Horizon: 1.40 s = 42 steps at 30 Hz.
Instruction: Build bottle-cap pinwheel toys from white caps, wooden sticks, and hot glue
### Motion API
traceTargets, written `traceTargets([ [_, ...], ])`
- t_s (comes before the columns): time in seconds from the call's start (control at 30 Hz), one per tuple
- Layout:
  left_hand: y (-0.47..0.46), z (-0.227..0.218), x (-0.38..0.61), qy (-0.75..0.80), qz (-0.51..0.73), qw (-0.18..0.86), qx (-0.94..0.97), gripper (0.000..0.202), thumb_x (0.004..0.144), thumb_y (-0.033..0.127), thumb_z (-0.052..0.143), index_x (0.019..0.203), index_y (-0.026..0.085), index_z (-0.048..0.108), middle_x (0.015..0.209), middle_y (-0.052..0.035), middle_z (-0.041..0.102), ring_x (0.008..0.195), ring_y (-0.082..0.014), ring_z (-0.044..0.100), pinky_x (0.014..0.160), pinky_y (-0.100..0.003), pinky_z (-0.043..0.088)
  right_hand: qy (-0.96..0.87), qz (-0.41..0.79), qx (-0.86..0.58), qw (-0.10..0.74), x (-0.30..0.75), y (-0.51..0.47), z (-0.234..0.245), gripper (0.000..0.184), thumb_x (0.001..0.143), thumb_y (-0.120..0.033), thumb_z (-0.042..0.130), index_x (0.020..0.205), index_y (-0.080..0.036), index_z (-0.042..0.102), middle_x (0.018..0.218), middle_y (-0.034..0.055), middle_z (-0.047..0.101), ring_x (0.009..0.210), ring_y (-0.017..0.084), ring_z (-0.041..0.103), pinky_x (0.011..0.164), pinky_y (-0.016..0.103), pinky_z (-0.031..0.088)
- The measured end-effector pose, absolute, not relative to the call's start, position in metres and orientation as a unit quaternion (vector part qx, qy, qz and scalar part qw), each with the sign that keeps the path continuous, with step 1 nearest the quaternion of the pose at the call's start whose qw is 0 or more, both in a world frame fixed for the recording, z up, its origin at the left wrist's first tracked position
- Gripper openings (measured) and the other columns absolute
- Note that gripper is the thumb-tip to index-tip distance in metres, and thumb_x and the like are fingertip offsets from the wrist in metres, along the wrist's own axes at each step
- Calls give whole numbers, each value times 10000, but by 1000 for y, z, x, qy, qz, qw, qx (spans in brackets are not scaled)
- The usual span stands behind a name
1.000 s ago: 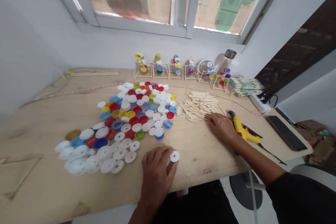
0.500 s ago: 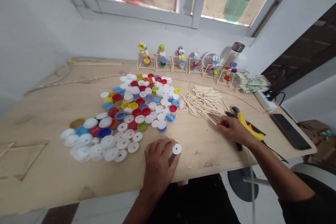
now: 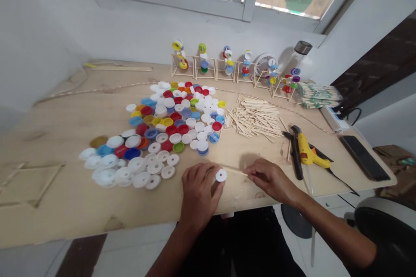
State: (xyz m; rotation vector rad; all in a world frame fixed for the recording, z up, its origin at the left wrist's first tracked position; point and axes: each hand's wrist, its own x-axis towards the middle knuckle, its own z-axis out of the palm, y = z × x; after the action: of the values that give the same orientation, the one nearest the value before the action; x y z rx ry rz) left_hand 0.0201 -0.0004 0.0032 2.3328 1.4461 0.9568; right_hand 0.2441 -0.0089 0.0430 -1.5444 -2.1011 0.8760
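Near the table's front edge my left hand [image 3: 199, 188] is closed on a white bottle cap [image 3: 221, 175] with a small hole in its middle. To its right my right hand [image 3: 268, 178] pinches a thin wooden stick [image 3: 236, 171], whose far end points left toward the cap; the two look apart. Left of my hands spreads a heap of bottle caps [image 3: 173, 129] in white, red, blue and yellow, the nearest white ones holed. Beyond my right hand lies a loose pile of wooden sticks [image 3: 258, 117].
A yellow glue gun [image 3: 307, 149] and black-handled pliers-like tool [image 3: 296, 156] lie at right, beside a phone [image 3: 364, 158]. Several stick frames with caps [image 3: 203, 67] line the wall, near a small fan [image 3: 264, 62], bottle [image 3: 297, 56] and packed sticks [image 3: 318, 94].
My right hand has moved left from the stick pile, bringing one stick close to the cap. My left hand still holds the cap in nearly the same place. The view has shifted slightly.
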Motion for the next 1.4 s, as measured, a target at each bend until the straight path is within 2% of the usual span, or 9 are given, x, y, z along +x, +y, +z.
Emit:
traceTargets([
  [0.37, 0, 2, 20, 496, 323, 119, 797, 209, 819, 191, 576, 1016, 189, 646, 1024, -94, 674, 982, -271, 564, 897, -455, 375, -685, 384, -565, 254, 248, -10, 35, 127, 875, -249, 527, 869, -180, 633, 821, 37, 645, 776, 156, 606, 697, 253, 470],
  [0.43, 0, 3, 20, 497, 325, 119, 796, 206, 820, 189, 573, 1011, 200, 646, 1023, -87, 676, 981, -268, 569, 896, -451, 377, -692, 345, -582, 253, 255, -6, 36, 138, 873, -265, 521, 869, -184, 632, 805, 33, 648, 761, 157, 608, 683, 250, 473],
  [0.53, 0, 3, 20, 495, 325, 112, 798, 207, 821, 187, 567, 1012, 211, 643, 1019, -82, 678, 977, -264, 576, 895, -447, 381, -701, 211, -637, 241, 279, 7, 37, 168, 871, -279, 494, 882, -188, 636, 803, 38, 662, 738, 163, 608, 668, 257, 475],
  [0.67, -1, 2, 19, 492, 326, 107, 800, 202, 824, 185, 563, 1007, 207, 644, 1023, -83, 680, 982, -266, 577, 897, -448, 383, -678, 91, -690, 236, 316, 34, 38, 219, 874, -270, 454, 932, -161, 636, 902, 99, 669, 815, 215, 598, 744, 334, 464],
  [0.77, 0, 0, 18, 488, 318, 107, 806, 222, 825, 189, 565, 1034, 202, 640, 1040, -86, 676, 988, -262, 574, 902, -448, 381, -683, 39, -697, 215, 325, 50, 39, 203, 859, -267, 487, 922, -159, 646, 948, 123, 660, 934, 267, 564, 861, 402, 408],
  [0.83, 0, -1, 16, 487, 310, 107, 809, 234, 827, 195, 567, 1050, 202, 637, 1057, -88, 672, 999, -260, 571, 907, -449, 381, -696, 23, -691, 194, 319, 58, 40, 184, 855, -254, 503, 915, -166, 653, 951, 117, 661, 954, 268, 552, 886, 397, 380],
  [1.1, 1, -1, 18, 490, 326, 93, 803, 234, 814, 185, 560, 1031, 202, 646, 1014, -83, 685, 968, -254, 594, 889, -441, 400, -736, 40, -666, 115, 257, 86, 39, 153, 851, -169, 501, 835, -191, 651, 861, 59, 663, 827, 186, 570, 725, 263, 377],
  [1.4, 1, 0, 18, 487, 343, 111, 796, 200, 828, 171, 537, 989, 212, 649, 1001, -71, 687, 961, -248, 587, 897, -436, 372, -744, 58, -661, 71, 235, 96, 41, 125, 842, -162, 514, 815, -196, 631, 884, 65, 657, 861, 193, 564, 729, 262, 370],
])
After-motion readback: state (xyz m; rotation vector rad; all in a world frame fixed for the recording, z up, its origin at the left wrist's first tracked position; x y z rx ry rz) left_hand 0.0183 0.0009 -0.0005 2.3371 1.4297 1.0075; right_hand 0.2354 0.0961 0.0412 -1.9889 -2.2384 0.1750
